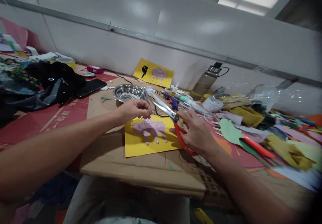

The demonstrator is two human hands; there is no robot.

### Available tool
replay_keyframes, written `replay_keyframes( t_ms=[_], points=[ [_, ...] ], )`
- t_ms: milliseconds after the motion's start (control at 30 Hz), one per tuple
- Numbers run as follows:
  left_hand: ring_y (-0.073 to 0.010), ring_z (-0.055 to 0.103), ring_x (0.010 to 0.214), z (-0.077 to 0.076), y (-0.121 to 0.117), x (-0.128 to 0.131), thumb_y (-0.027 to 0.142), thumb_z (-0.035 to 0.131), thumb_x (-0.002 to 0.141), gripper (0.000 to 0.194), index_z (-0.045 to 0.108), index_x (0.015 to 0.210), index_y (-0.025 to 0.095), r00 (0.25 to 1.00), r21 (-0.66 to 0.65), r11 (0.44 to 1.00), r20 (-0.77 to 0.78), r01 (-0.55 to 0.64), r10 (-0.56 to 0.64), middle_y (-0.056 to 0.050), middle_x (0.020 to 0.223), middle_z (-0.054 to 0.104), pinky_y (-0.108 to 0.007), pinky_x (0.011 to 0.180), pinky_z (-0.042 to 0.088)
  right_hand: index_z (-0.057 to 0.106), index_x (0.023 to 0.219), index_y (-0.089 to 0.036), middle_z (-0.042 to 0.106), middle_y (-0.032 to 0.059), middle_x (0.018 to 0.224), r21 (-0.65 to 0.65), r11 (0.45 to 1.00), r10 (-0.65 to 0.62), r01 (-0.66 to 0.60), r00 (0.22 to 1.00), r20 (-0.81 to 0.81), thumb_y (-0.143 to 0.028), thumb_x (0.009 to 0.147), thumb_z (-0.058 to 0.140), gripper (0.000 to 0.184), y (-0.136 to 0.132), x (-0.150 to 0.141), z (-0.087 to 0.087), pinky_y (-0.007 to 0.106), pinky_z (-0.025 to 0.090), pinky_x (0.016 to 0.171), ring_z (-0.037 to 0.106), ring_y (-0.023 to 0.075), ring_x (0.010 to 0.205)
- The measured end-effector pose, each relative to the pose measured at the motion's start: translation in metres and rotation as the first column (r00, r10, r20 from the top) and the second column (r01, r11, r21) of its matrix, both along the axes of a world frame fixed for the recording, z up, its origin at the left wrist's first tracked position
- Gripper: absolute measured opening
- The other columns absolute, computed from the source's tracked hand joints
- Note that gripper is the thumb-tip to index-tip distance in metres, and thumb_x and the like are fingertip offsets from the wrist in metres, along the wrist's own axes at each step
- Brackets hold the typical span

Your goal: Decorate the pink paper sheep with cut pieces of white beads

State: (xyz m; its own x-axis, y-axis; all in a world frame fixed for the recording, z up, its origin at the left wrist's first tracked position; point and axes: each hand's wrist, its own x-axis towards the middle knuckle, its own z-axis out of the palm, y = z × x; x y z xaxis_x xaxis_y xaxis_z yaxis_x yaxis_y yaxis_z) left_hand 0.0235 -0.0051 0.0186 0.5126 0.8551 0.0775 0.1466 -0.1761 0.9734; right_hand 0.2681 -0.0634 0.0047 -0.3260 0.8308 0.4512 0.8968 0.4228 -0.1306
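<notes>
My right hand (pixel 197 131) grips the red handles of a pair of scissors (pixel 167 111), whose steel blades point left and up. My left hand (pixel 136 109) is closed in a pinch just above a yellow card (pixel 137 145); what it pinches is too small to make out. A pink cut-out shape (pixel 149 128) with small legs lies on the card, right under both hands. The card rests on a cardboard sheet (pixel 141 170).
A steel bowl (pixel 130 92) sits behind my left hand. A second yellow card (pixel 153 73) leans on the wall, beside a bottle (pixel 205 83). Coloured paper scraps (pixel 276 140) pile up at right. A black bag (pixel 47 81) and phone (pixel 90 87) lie left.
</notes>
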Motion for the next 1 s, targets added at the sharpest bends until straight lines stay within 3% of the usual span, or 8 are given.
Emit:
replay_keyframes(
  t_ms=[233,433,633,833,1000],
  points=[
    [-0.0096,0.053,0.059,-0.004,0.005,-0.001,0.026,0.066,0.071,0.011,0.063,0.074,0.016,0.999,-0.012,0.999,0.003,-0.051,0.051,-0.001,0.067,0.064,-0.024,0.057,0.039,0.056,0.115,-0.017,0.058,0.0139,0.105,-0.049,0.995,-0.09,0.092,0.995,0.033,-0.048,0.08,0.058,0.047,-0.002,0.029,-0.005,0.039,0.047,0.08,0.058,0.0285,0.094],
    [-0.0096,0.054,0.059,-0.009,0.006,0.002,0.026,0.066,0.073,0.01,0.064,0.074,0.017,0.999,-0.023,0.999,-0.015,-0.05,0.049,-0.002,0.067,0.066,-0.023,0.054,0.037,0.061,0.113,-0.021,0.061,0.0111,0.096,-0.149,0.964,-0.193,0.22,0.966,0.173,-0.05,0.081,0.055,0.044,-0.018,0.071,-0.015,0.04,0.048,0.074,0.06,0.0277,0.086],
    [-0.0103,0.053,0.059,-0.008,0.006,0.001,0.028,0.067,0.073,0.012,0.064,0.074,0.017,0.999,-0.002,0.999,-0.012,-0.051,0.051,-0.003,0.068,0.065,-0.024,0.056,0.038,0.06,0.113,-0.021,0.065,0.01,0.095,-0.231,0.94,-0.198,0.252,0.952,0.234,-0.043,0.082,0.053,0.039,-0.03,0.096,-0.021,0.038,0.049,0.074,0.062,0.0269,0.087],
    [-0.0105,0.053,0.06,-0.009,0.009,-0.001,0.03,0.066,0.073,0.013,0.064,0.076,0.017,0.999,0.007,0.999,0.01,-0.043,0.043,-0.003,0.071,0.065,-0.025,0.058,0.039,0.064,0.11,-0.024,0.062,0.0119,0.102,-0.155,0.961,-0.169,0.23,0.929,0.33,-0.04,0.077,0.059,0.037,-0.037,0.095,-0.01,0.045,0.047,0.08,0.058,0.0298,0.092],
    [-0.0098,0.053,0.059,-0.012,0.01,-0.001,0.029,0.067,0.072,0.012,0.065,0.076,0.017,0.998,0.004,0.999,0.026,-0.048,0.048,-0.002,0.07,0.065,-0.024,0.056,0.039,0.066,0.105,-0.019,0.065,0.0099,0.099,-0.16,0.976,-0.122,0.145,0.982,0.147,-0.029,0.087,0.046,0.028,-0.019,0.073,0.002,0.039,0.048,0.081,0.06,0.023,0.089]
  ],
)
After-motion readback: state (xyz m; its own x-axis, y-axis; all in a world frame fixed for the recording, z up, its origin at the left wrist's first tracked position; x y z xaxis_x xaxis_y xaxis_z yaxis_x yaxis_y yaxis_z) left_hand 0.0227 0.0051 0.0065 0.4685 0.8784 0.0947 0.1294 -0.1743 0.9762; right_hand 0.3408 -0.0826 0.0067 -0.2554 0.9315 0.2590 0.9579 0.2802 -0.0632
